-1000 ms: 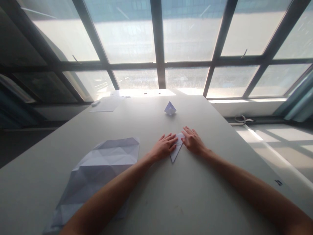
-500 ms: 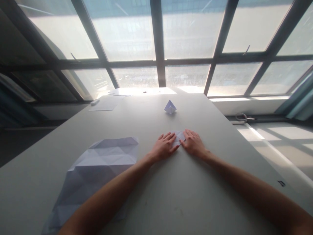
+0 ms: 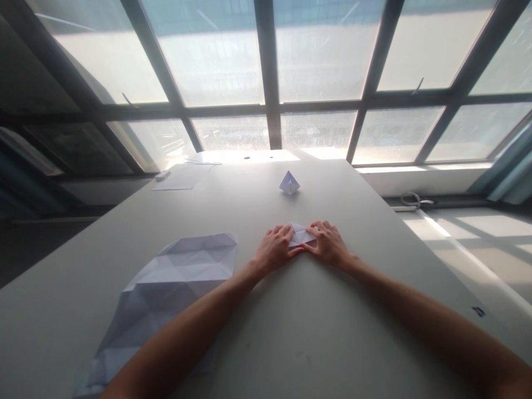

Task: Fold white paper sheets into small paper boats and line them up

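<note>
A small folded sheet of white paper (image 3: 300,234) is between my two hands near the middle of the table. My left hand (image 3: 274,244) grips its left side, thumb at the near edge and fingers on top. On the right side my right hand (image 3: 327,242) pinches it the same way, the two thumbs almost meeting. Beyond them stands a folded paper boat (image 3: 290,183), its peak pointing up. A large creased sheet of paper (image 3: 178,277) lies to the left, partly hidden under my left forearm.
The white table (image 3: 266,343) stretches to a row of windows. Flat white sheets (image 3: 177,178) and a small white object (image 3: 162,175) lie at its far left. A coiled cable (image 3: 410,199) is beyond the right edge. A dark mark (image 3: 477,311) shows at the right.
My hands have gone from pressing flat on the folded paper to gripping its sides, with thumbs at its near edge. More of its top shows. The boat and large sheet stay put.
</note>
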### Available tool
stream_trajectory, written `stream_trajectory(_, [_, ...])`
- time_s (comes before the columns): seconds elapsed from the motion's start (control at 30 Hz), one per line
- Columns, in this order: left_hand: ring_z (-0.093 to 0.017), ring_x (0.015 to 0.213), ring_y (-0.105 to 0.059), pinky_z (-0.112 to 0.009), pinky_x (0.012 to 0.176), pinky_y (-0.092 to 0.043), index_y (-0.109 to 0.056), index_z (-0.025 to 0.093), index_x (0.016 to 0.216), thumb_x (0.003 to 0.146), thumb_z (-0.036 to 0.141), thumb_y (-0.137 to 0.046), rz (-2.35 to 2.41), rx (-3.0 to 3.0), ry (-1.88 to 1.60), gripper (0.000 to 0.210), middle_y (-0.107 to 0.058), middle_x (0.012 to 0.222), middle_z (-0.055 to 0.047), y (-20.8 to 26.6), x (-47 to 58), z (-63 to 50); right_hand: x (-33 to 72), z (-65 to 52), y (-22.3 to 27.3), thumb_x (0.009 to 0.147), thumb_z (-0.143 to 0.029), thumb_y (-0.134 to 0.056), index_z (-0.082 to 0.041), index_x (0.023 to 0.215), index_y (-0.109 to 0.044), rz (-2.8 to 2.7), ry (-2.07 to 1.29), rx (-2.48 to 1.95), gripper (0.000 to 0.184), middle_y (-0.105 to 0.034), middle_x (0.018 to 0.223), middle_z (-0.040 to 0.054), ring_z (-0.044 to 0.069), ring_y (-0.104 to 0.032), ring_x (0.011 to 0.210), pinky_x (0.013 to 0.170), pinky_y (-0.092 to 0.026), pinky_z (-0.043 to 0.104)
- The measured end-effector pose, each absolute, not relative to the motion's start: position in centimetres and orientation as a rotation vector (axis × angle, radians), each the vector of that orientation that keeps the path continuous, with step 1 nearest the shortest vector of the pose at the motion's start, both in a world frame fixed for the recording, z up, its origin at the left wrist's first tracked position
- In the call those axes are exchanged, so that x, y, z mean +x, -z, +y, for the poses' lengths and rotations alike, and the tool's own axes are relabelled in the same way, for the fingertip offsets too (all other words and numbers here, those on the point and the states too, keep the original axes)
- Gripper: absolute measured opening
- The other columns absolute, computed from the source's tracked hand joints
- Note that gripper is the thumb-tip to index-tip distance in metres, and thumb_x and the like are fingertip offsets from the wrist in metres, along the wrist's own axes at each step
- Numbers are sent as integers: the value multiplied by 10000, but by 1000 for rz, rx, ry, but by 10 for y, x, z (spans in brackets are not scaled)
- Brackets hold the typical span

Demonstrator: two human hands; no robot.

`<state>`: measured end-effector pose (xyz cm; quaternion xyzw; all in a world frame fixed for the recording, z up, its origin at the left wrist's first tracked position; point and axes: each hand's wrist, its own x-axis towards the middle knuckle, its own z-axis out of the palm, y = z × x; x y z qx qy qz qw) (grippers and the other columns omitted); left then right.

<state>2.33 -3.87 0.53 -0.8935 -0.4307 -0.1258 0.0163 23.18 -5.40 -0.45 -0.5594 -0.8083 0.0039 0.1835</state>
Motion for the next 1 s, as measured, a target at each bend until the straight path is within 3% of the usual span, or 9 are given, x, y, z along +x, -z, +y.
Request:
stream_trajectory(0.1, [-320, 1211, -482, -425, 981, -405, -528, 190, 1317, 914, 674, -412, -1361, -2762, 386, 640, -537, 1385, -125, -7, 22, -37, 233, -52, 6, 864, -519, -617, -220, 1218, -629, -2268, -33, -1536, 463, -592, 1218, 113, 287, -473, 1124, 927, -379, 391])
stream_trajectory(0.37, [-278, 1022, -538, -382, 911, -444, -599, 200, 1173, 977, 437, -458, -1425, -2765, 388, 339, -650, 1166, -90, -13, 21, -35, 236, -45, 15, 839, -289, -636, -213, 1107, -675, -2111, -124, -1463, 282, -646, 1073, 85, 243, -549, 1036, 925, -428, 351])
stream_trajectory(0.57, [-272, 972, -559, -369, 829, -480, -607, 209, 1161, 989, 231, -375, -1511, -2738, 512, 290, -679, 1132, -91, -11, 21, -35, 239, -34, 21, 803, -235, -629, -189, 1188, -632, -1741, -290, -1333, 388, -676, 953, 57, 207, -628, 841, 788, -504, 329])
stream_trajectory(0.67, [-273, 991, -588, -368, 827, -498, -596, 199, 1221, 999, 250, -360, -1565, -2735, 677, 328, -680, 1164, -98, -9, 21, -34, 238, -31, 22, 807, -319, -656, -166, 1254, -582, -1600, -434, -1247, 478, -679, 881, 51, 196, -631, 739, 660, -514, 305])
stream_trajectory(0.83, [-264, 1218, -562, -391, 1033, -435, -552, 155, 1343, 991, 239, -368, -1654, -2757, 1136, 406, -613, 1327, -117, 0, 24, -27, 235, -32, 22, 830, -430, -651, -137, 1277, -568, -1647, -620, -1192, 541, -683, 868, 56, 158, -592, 597, 562, -497, 282])
stream_trajectory(0.9, [-246, 1248, -554, -380, 1057, -423, -531, 159, 1374, 968, 209, -392, -1742, -2772, 1337, 432, -606, 1343, -107, 4, 26, -24, 233, -34, 21, 867, -431, -606, -152, 1232, -601, -1693, -616, -1183, 459, -683, 833, 43, 155, -582, 587, 560, -490, 279])
stream_trajectory(1.0, [-219, 1135, -634, -347, 988, -484, -514, 179, 1391, 901, 162, -458, -1830, -2839, 1594, 494, -660, 1269, -78, 6, 27, -19, 232, -36, 18, 949, -385, -466, -168, 1034, -674, -1755, -526, -1132, 312, -690, 864, 63, 180, -615, 693, 634, -509, 296])
